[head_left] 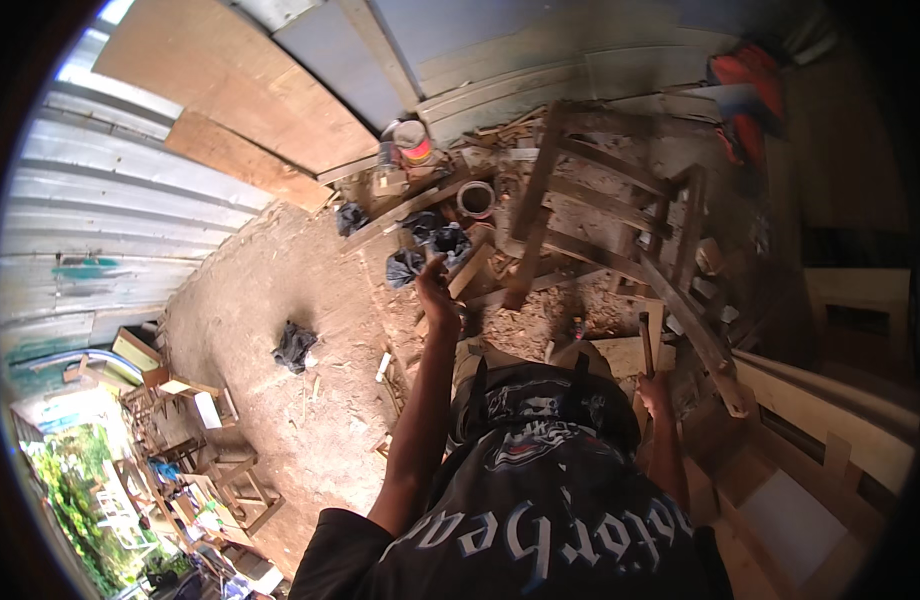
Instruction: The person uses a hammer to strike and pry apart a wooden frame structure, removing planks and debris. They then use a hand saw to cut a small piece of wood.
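My left hand is raised in front of me on the left, fingers loosely stretched out, and nothing shows in it. Below it on the ground lie crumpled black plastic bags. On the right, my right hand is closed around a slim brown wooden handle that points away from me; whether it has a tool head I cannot make out. Just beyond that hand stands a dark wooden frame with crosspieces, like a chair frame. One long leg-like piece slants from it toward my right side.
Wood shavings and offcuts cover the floor around the frame. A bucket and a paint can stand beyond the bags. Another black bag lies on the dirt floor. Wooden furniture crowds the left; a pale wooden box-like piece borders my right.
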Tool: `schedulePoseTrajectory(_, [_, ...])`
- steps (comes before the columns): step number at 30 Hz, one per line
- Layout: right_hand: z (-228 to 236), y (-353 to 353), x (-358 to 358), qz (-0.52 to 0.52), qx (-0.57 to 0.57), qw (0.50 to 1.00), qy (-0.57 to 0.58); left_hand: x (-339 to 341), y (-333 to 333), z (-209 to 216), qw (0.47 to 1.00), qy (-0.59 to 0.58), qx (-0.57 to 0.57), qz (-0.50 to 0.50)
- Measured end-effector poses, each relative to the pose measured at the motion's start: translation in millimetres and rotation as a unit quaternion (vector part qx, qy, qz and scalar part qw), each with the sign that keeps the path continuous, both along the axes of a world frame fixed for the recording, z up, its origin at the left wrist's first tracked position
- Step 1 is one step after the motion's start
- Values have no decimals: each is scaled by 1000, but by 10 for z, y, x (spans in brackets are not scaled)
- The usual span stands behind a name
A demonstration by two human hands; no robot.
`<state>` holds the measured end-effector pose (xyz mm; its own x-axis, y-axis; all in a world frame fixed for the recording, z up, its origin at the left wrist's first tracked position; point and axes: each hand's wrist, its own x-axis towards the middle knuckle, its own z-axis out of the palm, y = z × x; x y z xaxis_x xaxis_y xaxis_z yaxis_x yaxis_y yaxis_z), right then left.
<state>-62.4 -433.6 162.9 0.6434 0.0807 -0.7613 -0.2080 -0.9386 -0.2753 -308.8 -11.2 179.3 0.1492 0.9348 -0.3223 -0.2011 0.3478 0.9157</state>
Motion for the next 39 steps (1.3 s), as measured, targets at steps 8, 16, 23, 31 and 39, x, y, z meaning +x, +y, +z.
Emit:
schedulePoseTrajectory(8, [-59, 1094, -1142, 23, -40, 996, 74, -1454, 465, -391, 985, -38, -168, 14])
schedulePoseTrajectory(16, [-548, 1706, -2156, 227, 59, 972, 9, -2016, 1095, -917, 968, 159, -169, -97])
schedulePoseTrajectory(23, [-2049, 2415, -2643, 137, 120, 974, 137, -2245, 1230, -3708, 907, 380, -43, -178])
schedulePoseTrajectory(31, [-3472, 2675, -2760, 74, -5, 980, 183, -1920, 2291, -6308, 831, 482, 159, -230])
schedulePoseTrajectory(39, [-3302, 3332, -2716, 81, -91, 959, 254, -1461, 2145, -7031, 726, 488, 395, -280])
